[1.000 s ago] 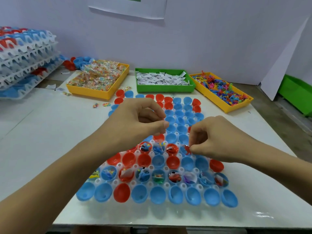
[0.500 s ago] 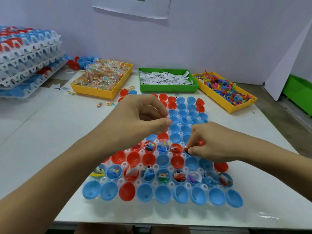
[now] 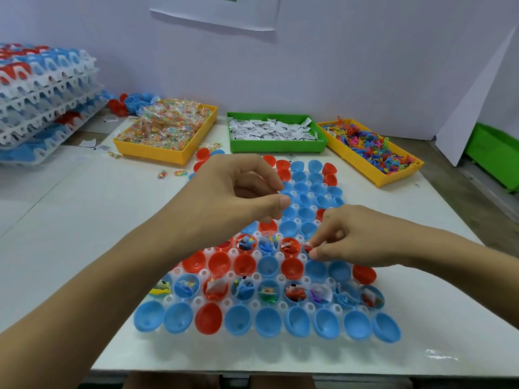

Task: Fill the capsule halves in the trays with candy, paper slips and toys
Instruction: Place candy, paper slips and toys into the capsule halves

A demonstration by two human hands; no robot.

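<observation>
A white table [image 3: 70,220] carries everything. On its left edge sits one stack of white ribbed trays [image 3: 42,99], four or five layers deep, with red and blue halves showing through the gaps. In front of the person lies one white tray [image 3: 280,255] with round pegs between its cups, holding smooth plastic capsule halves [image 3: 238,321], red and blue. The nearest row counts nine: eight blue, one red, all bare. The row behind it holds about nine filled halves, and three more filled ones sit two rows further back.

Three flat bins stand in a line along the far side. The left yellow bin [image 3: 157,153] is heaped with candy [image 3: 165,124] in clear crinkly wrappers. The green bin [image 3: 278,147] holds white paper slips [image 3: 272,127]. The right yellow bin [image 3: 365,167] holds thin, bright toys [image 3: 370,144]. Two loose candies lie on the table just in front of the left bin.

Both forearms reach in from the near edge. The left hand [image 3: 233,197] hovers above the tray's middle, fingers curled, thumb tip meeting the forefinger; what it holds, if anything, I cannot tell. The right hand [image 3: 354,237] is lower, just over a cup, thumb and forefinger pinching a small red piece [image 3: 308,248].
</observation>
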